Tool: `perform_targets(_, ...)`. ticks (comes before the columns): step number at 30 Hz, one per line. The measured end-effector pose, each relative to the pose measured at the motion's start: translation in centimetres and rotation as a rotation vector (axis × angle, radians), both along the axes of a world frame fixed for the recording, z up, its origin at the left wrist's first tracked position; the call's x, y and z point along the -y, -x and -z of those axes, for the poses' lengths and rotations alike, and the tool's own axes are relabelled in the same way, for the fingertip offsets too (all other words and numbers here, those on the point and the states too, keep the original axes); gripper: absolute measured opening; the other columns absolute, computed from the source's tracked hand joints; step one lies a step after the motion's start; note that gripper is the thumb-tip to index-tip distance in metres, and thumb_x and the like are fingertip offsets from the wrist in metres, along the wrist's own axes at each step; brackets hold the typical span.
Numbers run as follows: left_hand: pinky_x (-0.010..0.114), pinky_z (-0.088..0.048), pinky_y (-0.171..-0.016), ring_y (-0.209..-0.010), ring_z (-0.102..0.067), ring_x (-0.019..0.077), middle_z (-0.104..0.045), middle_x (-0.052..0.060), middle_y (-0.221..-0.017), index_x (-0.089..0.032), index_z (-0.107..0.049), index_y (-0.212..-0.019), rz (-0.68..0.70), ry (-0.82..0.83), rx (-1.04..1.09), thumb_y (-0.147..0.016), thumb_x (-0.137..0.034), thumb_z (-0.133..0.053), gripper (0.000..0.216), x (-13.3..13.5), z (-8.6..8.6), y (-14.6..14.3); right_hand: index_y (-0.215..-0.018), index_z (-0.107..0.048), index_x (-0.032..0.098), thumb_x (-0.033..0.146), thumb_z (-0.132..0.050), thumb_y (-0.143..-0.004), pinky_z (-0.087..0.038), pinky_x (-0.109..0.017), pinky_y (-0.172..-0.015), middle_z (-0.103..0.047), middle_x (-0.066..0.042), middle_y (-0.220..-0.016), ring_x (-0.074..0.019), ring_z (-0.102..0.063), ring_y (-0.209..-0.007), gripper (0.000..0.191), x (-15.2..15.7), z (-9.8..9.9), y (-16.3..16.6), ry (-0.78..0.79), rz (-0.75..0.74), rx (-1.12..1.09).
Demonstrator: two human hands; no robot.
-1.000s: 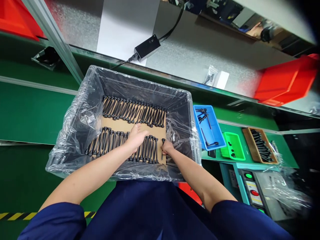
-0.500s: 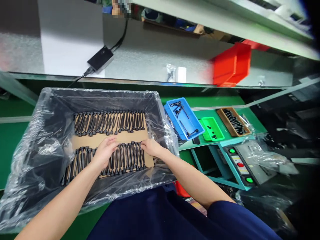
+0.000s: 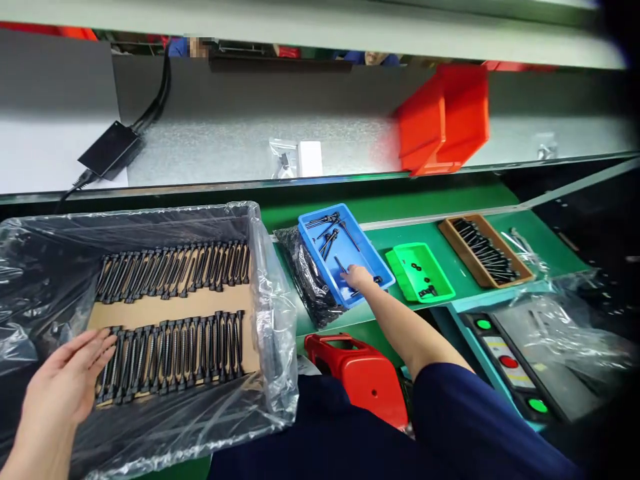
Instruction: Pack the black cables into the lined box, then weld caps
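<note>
Long black bolts (image 3: pixel 165 353) lie side by side in two rows on brown cardboard, inside a dark crate (image 3: pixel 274 320) lined with clear plastic. My left hand (image 3: pixel 70 377) is over the left end of the nearer row, fingers stretched out, holding nothing visible. Further right, my right hand (image 3: pixel 359 277) reaches into a blue bin (image 3: pixel 373 248), with its fingertips closed at the end of a dark bolt (image 3: pixel 341 264). The fingers partly hide their contact with it. Other loose bolts (image 3: pixel 327 243) lie in the same bin.
Right of the blue bin stand a green tray (image 3: pixel 443 283) with small black parts and a brown box (image 3: pixel 520 270) of bolts. A bag of dark parts (image 3: pixel 305 273), a red stool (image 3: pixel 373 383) and a button panel (image 3: pixel 510 363) are nearby. An orange bin (image 3: pixel 425 133) sits on the shelf.
My right hand has left the nearer bolt row and moved right into the blue bin. My left hand has shifted to that row's left end. The view has turned right.
</note>
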State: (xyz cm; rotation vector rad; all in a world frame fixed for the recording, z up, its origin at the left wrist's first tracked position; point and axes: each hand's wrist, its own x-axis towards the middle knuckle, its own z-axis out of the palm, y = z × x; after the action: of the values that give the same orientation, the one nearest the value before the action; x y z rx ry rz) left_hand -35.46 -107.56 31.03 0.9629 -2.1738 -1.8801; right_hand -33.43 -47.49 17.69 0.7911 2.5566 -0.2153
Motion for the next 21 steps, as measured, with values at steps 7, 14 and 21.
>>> perform_targets(7, 0.027, -0.056, -0.074, -0.073, -0.066, 0.0150, -0.070, -0.005, -0.073, -0.023, -0.067, -0.070, -0.041, -0.039, 0.071, -0.045, -0.024, -0.078, 0.027, -3.8, 2.3, -3.9, -0.109, -0.063, 0.012, 0.008, -0.050, -0.083, -0.044, -0.033, -0.086, -0.063, -0.018, -0.109, -0.0256, -0.061, -0.102, 0.029, -3.6, 1.1, -0.3, 0.023, -0.420, 0.162)
perform_targets(14, 0.024, -0.057, -0.066, -0.070, -0.066, 0.0145, -0.069, -0.003, -0.069, -0.020, -0.068, -0.072, -0.080, 0.117, 0.083, -0.052, -0.020, -0.074, 0.021, -3.4, 2.9, -3.3, -0.088, -0.070, 0.016, 0.002, -0.055, -0.078, -0.047, -0.036, -0.081, -0.067, -0.014, -0.097, -0.0243, -0.065, -0.088, 0.023, -6.9, 0.3, -2.0, 0.043, -0.721, 0.315)
perform_targets(21, 0.017, -0.053, -0.056, -0.063, -0.064, 0.0108, -0.067, -0.004, -0.063, -0.019, -0.066, -0.063, -0.161, 0.065, 0.107, -0.054, -0.014, -0.071, 0.012, -3.9, 2.2, -2.9, -0.081, -0.069, 0.015, 0.006, -0.057, -0.077, -0.044, -0.033, -0.082, -0.066, -0.012, -0.096, -0.0217, -0.062, -0.085, 0.016, -8.6, 2.1, -1.5, 0.058, -0.927, 0.298)
